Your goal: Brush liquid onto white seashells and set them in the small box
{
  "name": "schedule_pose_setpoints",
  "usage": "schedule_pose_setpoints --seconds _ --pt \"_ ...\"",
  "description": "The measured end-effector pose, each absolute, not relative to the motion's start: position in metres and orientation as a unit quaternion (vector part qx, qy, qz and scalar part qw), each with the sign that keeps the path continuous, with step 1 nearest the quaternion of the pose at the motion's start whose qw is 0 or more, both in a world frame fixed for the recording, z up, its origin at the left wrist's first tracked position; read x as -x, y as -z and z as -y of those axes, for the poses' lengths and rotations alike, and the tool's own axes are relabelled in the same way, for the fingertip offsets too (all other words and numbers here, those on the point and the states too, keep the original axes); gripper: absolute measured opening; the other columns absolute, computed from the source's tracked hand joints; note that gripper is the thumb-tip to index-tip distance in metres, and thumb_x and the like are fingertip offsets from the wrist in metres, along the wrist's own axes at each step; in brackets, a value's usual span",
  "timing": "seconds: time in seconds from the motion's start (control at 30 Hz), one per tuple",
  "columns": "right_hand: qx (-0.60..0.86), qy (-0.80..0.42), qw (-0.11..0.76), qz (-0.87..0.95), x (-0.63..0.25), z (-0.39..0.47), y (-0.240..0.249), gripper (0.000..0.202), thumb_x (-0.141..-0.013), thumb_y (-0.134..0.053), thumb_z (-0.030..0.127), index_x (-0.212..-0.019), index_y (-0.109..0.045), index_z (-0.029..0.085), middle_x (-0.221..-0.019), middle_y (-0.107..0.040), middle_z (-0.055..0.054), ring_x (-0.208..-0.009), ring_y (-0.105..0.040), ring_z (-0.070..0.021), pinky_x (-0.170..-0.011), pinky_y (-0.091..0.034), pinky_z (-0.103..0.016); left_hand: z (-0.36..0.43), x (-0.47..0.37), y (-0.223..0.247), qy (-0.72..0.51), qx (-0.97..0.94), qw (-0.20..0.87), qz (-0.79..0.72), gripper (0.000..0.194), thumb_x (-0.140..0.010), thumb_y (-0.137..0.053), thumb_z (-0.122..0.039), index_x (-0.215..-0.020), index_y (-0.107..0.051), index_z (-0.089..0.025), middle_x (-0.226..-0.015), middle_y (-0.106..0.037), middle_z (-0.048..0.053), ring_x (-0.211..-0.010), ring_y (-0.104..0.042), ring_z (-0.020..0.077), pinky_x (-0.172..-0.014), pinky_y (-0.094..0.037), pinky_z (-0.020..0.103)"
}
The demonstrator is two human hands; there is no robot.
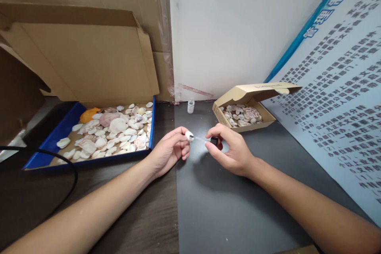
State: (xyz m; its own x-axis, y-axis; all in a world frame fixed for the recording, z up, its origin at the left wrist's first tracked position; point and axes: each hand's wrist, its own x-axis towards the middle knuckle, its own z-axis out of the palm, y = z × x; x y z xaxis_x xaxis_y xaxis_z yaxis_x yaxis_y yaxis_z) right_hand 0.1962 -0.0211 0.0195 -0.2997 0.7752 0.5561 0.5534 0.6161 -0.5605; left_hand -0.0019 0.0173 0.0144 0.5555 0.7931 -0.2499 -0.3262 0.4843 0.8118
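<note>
Between thumb and fingers, my left hand (172,147) pinches a small white shell (189,135) with a ridged edge. My right hand (230,149) is closed on a black bottle cap (214,141). A thin pale applicator stem (201,139) runs from the cap toward the shell, its dark tip at or very near the shell; I cannot tell if they touch. Beyond both hands a small clear bottle (191,106) with a white label stands upright on the table, with no cap on it.
At left, an open blue-sided box (41,150) holds many shells, its cardboard lid (92,59) raised. A smaller cardboard box (253,128) with shells sits at right, lid partly up. A black cable (74,178) crosses the left side. A printed poster (336,87) leans at right.
</note>
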Motion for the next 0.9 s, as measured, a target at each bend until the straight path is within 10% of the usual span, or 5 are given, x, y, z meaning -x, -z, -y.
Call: schedule_pose_setpoints --seconds 0.9 --pt "0.430 -0.122 0.377 0.811 -0.1963 0.0194 -0.0167 0.001 -0.092 -0.060 0.020 -0.091 -0.059 0.020 -0.078 -0.054 0.001 -0.059 -0.050 -0.0095 -0.059 -0.043 -0.025 -0.0181 0.0017 -0.0119 -0.371 -0.359 0.802 -0.301 0.005 -0.081 -0.057 -0.014 -0.078 -0.053 -0.015 -0.071 -0.044 -0.003 -0.051 -0.041 0.0068 -0.047 -0.037 0.022"
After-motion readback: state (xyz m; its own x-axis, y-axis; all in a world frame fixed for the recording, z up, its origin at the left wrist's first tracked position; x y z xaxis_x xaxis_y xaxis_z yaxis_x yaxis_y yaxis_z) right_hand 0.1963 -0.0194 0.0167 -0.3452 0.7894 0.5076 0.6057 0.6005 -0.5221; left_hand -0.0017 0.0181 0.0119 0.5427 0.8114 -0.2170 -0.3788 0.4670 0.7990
